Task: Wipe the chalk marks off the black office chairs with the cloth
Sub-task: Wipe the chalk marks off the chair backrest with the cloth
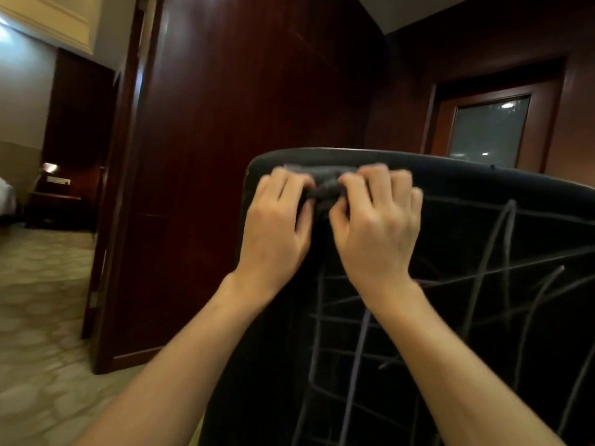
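Room was dim, dark red wood panelling [257, 107] filling the back wall, patterned beige carpet [38, 317] on the floor at left. Open doorway at far left showed another room with a small lit lamp [50, 168]; detail past that was too dark and blurred to make out. Framed frosted window [489, 130] at upper right, with light spots in the glass.

No brands, labels or readable writing anywhere in view.

Black office chair [483, 194] stood in front of the camera, back side facing it, its right side and bottom cut off by the frame. Chalk marks [502, 252] covered the back: pale crossing lines, a rough grid lower down, long strokes to the right. They read as scribble, not letters.

Cloth [325, 185], dark grey, was bunched up against the top of the chair back, just under the upper edge. Mostly hidden by fingers, so its full shape was unclear.

Left hand [277, 226] had its grip clenched on the cloth's left part, fingers curled over it. Right hand [376, 226] gripped the right part the same way, thumb and fingers pinching fabric. Both hands sat side by side, almost touching. Bare forearms ran in from the bottom edge. Motion blur softened the fingertips.
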Tool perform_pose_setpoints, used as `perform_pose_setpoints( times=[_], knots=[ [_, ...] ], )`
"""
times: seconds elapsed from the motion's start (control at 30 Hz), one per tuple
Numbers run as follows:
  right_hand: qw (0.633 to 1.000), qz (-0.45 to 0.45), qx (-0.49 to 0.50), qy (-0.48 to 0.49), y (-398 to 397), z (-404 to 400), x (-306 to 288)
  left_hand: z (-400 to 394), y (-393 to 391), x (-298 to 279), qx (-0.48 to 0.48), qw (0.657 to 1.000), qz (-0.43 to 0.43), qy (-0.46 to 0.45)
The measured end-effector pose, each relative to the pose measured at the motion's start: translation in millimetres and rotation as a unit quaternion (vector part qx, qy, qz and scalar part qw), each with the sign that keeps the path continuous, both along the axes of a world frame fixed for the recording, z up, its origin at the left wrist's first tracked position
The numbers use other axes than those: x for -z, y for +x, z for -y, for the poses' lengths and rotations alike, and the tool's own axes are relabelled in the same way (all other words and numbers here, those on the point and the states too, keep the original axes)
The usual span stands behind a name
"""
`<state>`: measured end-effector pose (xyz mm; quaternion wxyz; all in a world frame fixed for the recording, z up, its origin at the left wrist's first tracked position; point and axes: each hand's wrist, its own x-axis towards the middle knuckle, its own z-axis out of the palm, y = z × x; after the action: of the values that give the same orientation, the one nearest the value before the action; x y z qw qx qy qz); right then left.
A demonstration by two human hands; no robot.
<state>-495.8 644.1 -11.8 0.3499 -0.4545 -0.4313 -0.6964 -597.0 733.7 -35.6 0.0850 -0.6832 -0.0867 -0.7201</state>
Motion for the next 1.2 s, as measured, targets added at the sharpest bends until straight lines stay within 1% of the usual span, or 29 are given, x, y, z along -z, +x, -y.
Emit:
perform_pose_setpoints(
  times=[0.1, 0.17, 0.2, 0.27, 0.4, 0.47, 0.53, 0.6, 0.7, 0.8, 0.87, 0.93, 1.07, 1.13, 1.2],
  knots=[
    [0.998, 0.006, -0.003, -0.064, 18.4, 0.0, 60.3, -4.5, 7.6, 64.5, -0.008, 0.998, -0.06, -0.023],
    [0.995, -0.007, -0.008, -0.097, 24.5, 3.0, 81.7, -2.1, 9.9, 86.5, 0.005, 0.995, -0.086, -0.047],
    [0.995, -0.014, -0.009, -0.103, 25.1, 4.9, 82.3, -1.2, 10.6, 86.9, 0.01, 0.995, -0.089, -0.05],
    [0.996, -0.014, -0.009, -0.087, 22.0, 8.8, 65.2, 2.5, 10.9, 69.1, 0.014, 0.997, -0.072, -0.039],
    [1.0, 0.013, -0.005, -0.002, 7.1, 19.0, -7.6, 15.1, 7.3, -4.3, 0.024, 1.0, 0.014, 0.004],
    [1.0, 0.002, 0.0, 0.018, 0.6, 23.6, -35.8, 21.6, 6.1, -33.4, 0.033, 0.999, 0.038, 0.015],
    [1.0, -0.02, 0.004, 0.019, -2.7, 23.7, -40.9, 23.5, 6.6, -41.1, 0.033, 0.999, 0.039, 0.012],
    [1.0, -0.025, 0.011, 0.003, 0.8, 20.3, -20.8, 18.9, 8.8, -22.8, 0.025, 0.999, 0.024, 0.003],
    [0.998, -0.026, 0.015, -0.057, 16.9, 16.1, 40.7, 9.7, 16.5, 42.7, 0.008, 0.999, -0.032, -0.027],
    [0.993, -0.039, 0.003, -0.115, 30.5, 18.8, 105.1, 9.9, 19.5, 111.7, 0.016, 0.994, -0.093, -0.06],
    [0.989, -0.047, -0.004, -0.143, 30.1, 22.2, 123.3, 11.6, 18.3, 130.7, 0.031, 0.99, -0.11, -0.08],
    [0.989, -0.043, -0.003, -0.14, 24.5, 24.8, 108.1, 11.9, 15.6, 118.3, 0.037, 0.992, -0.092, -0.074],
    [0.997, -0.038, 0.007, -0.065, 3.5, 23.4, 31.4, 13.7, 5.4, 41.7, 0.026, 0.998, -0.009, -0.051],
    [0.998, -0.035, 0.006, -0.05, -4.7, 19.3, 6.6, 13.4, 0.1, 13.7, 0.019, 0.999, 0.003, -0.05],
    [0.998, -0.039, 0.011, -0.049, -7.4, 13.6, 6.4, 9.5, -1.4, 11.0, 0.012, 0.999, -0.006, -0.048]
  ],
)
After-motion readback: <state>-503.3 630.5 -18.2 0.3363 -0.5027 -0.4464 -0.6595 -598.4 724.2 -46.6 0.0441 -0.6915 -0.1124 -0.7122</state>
